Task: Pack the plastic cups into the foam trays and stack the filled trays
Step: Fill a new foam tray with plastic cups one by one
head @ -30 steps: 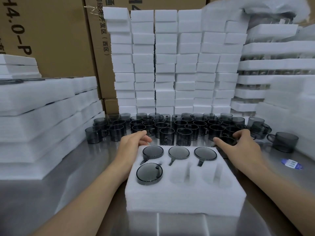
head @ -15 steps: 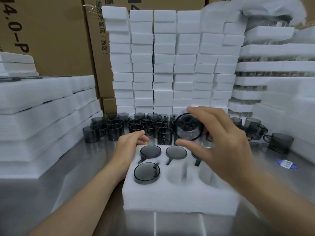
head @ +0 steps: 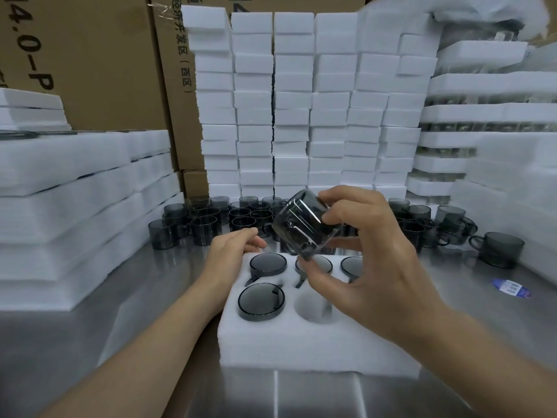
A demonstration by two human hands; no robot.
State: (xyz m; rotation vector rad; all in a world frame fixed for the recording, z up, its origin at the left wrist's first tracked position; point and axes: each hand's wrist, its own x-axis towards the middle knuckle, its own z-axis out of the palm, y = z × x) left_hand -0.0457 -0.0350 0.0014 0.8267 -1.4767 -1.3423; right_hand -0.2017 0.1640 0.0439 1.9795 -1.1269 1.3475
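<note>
Left of centre, the left hand curls its fingers over the far corner of the foam tray, likely to pin it to the counter. 4 cups sit base-up in its pockets. At centre, above the empty front-middle pocket, the right hand pinches a smoky cup between thumb and fingertips. The cup is tilted, probably being turned mouth-down for seating.

Tall brown cardboard boxes stand behind a reflective steel table under even light.
</note>
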